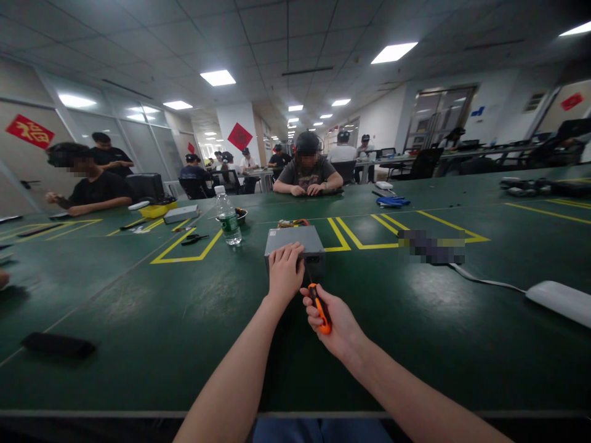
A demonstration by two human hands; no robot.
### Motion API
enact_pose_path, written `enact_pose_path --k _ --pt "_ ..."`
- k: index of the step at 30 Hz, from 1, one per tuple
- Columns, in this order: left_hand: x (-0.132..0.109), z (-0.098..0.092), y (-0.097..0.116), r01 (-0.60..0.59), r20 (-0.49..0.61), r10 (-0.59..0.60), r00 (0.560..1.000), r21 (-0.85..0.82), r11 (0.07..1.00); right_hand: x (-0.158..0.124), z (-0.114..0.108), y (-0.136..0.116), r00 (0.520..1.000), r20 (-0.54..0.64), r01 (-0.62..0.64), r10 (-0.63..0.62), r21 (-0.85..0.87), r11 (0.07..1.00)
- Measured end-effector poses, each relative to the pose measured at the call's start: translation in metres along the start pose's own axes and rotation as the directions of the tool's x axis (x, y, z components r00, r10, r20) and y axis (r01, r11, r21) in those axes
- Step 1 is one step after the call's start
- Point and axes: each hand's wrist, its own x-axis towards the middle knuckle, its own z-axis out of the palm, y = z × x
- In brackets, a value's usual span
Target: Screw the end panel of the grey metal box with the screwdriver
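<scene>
A grey metal computer power supply (300, 237) sits on the green table in front of me, its socket facing me and a bundle of coloured cables (293, 223) at its far side. My left hand (285, 267) grips its near left edge, fingers over the top and the thumb side against the front face. In my right hand (339, 317) is an orange and black screwdriver (322, 311), fingers wrapped round the handle. Its thin shaft points up at the front face, close to my left thumb. Whether the tip touches a screw is too small to tell.
Behind the box to the left stands a water bottle (228, 218) beside a bowl (241, 215). A black object (58, 345) lies at left. To the right, a white cable (489, 281) runs to a white device (561, 301). Across the table sits a person (308, 169).
</scene>
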Motion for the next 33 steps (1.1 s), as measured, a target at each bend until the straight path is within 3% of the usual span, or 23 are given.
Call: enact_pose_path --k 4,10,16,23,28,33 --pt "-0.0002 -0.0011 0.0005 -0.007 0.003 0.007 1.0 0.001 1.0 0.0017 -0.0011 -0.0001 0.999 -0.037 0.024 -0.024 0.001 1.0" --pt "0.0001 -0.0009 0.0004 -0.014 0.002 0.014 1.0 0.006 1.0 -0.0006 -0.0018 -0.0024 1.0 0.015 -0.005 0.005 0.002 1.0" --pt "-0.0003 -0.0022 0.0006 -0.016 0.003 0.016 1.0 0.005 1.0 -0.0001 0.0003 -0.0029 0.998 -0.057 0.024 -0.025 -0.014 1.0" --pt "0.0004 -0.0008 0.0 -0.008 0.003 0.008 1.0 0.005 1.0 -0.0016 0.0017 -0.004 1.0 -0.023 -0.003 0.003 -0.017 1.0" --pt "0.0002 -0.0015 0.0003 -0.011 0.0 0.011 1.0 0.001 1.0 0.0007 0.0008 -0.0024 0.997 -0.073 0.015 -0.017 -0.028 0.999" --pt "0.0005 0.0002 -0.0005 -0.018 -0.005 0.018 1.0 0.004 1.0 -0.0003 0.0009 -0.0028 1.0 -0.009 0.014 -0.014 -0.024 1.0"
